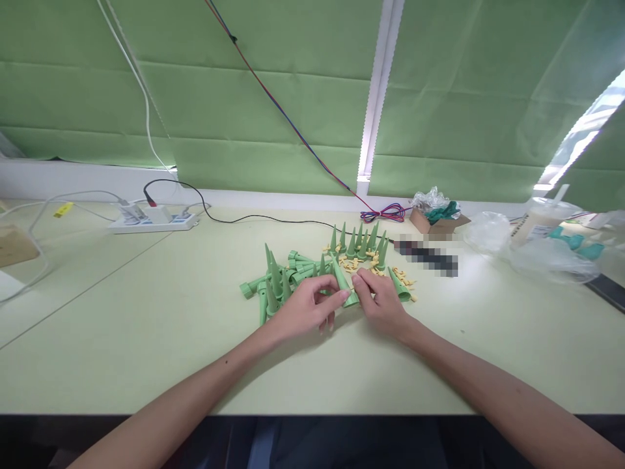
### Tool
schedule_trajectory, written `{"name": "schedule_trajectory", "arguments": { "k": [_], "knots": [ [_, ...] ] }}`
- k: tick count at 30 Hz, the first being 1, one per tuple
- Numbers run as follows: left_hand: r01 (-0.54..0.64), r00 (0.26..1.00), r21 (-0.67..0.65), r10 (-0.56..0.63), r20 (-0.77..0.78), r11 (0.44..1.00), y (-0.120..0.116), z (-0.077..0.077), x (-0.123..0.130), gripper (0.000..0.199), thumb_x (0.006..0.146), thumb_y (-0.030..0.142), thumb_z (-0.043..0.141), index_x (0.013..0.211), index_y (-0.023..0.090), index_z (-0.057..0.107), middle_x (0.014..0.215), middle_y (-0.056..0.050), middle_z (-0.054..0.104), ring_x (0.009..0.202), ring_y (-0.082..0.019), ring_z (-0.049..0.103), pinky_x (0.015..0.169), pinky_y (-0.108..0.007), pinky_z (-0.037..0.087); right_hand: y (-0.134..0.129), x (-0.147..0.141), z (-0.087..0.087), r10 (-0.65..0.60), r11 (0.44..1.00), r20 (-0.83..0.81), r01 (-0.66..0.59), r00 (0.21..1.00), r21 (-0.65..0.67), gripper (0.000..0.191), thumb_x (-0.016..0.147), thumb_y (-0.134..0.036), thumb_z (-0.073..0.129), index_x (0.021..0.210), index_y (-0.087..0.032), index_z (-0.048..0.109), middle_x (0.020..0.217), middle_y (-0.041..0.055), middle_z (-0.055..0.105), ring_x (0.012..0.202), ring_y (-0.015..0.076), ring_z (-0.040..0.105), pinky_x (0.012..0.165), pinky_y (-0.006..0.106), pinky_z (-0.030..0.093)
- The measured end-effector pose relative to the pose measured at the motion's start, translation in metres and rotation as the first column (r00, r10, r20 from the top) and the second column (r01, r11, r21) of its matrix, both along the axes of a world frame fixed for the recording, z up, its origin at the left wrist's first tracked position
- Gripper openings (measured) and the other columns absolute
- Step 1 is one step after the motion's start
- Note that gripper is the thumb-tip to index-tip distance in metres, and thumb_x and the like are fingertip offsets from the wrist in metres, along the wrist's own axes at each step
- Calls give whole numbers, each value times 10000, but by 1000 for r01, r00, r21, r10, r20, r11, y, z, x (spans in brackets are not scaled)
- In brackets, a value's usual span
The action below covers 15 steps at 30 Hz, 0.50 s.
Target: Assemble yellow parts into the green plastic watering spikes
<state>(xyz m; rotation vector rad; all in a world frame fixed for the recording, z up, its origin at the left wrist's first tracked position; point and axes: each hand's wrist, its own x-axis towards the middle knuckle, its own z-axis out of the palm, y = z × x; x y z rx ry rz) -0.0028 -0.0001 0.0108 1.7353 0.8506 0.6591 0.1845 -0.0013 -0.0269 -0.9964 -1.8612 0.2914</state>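
Observation:
My left hand (312,303) grips a green plastic cone-shaped spike (341,273) near its wide base, with the point tilted up and away. Close against the base of that spike, my right hand (378,299) is closed in a pinch; what its fingertips hold is hidden. Beside my left hand lies a heap of green spikes (273,280), some upright and some on their sides. Behind both hands, more spikes (362,242) stand in a cluster. Small yellow plastic pieces (378,264) are scattered around them. Another green spike (399,284) leans just right of my right hand.
A white power strip (153,221) with plugs and cables sits at the back left. Toward the back right are a small cardboard box (437,223), plastic bags (488,231) and a drink cup (544,218). A blurred dark object (430,256) lies right of the spikes.

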Motion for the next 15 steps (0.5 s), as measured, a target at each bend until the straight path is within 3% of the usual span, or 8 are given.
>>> {"name": "schedule_trajectory", "arguments": {
  "k": [5, 9, 15],
  "knots": [
    [-95, 986, 234, 123, -110, 968, 0, -7, 1, 333, 891, 493, 583, 776, 188, 518, 575, 27, 548, 482, -121, 513, 460, -229, 375, -1, 0, 0, -20, 1000, 27, 20, 999, -20, 360, 1019, -306, 368, 681, -227, 271, 573, -54, 295, 508, 122, 292, 521, 273, 277],
    [-102, 970, 479, 193, -145, 872, 2, -11, 2, 295, 905, 432, 582, 765, 182, 514, 681, 14, 533, 565, -116, 490, 512, -233, 377, 0, 1, -1, -31, 999, 42, 32, 999, -12, 358, 1016, -306, 368, 680, -227, 274, 568, -53, 304, 505, 123, 299, 521, 272, 280],
    [-53, 969, 648, 196, -151, 760, 3, -16, 0, 272, 946, 361, 563, 759, 175, 493, 771, -1, 508, 659, -121, 469, 571, -232, 389, 1, 0, 1, -43, 999, 56, 44, 998, -16, 363, 1006, -289, 368, 666, -227, 257, 552, -56, 283, 494, 122, 286, 516, 278, 259]
  ]
}}
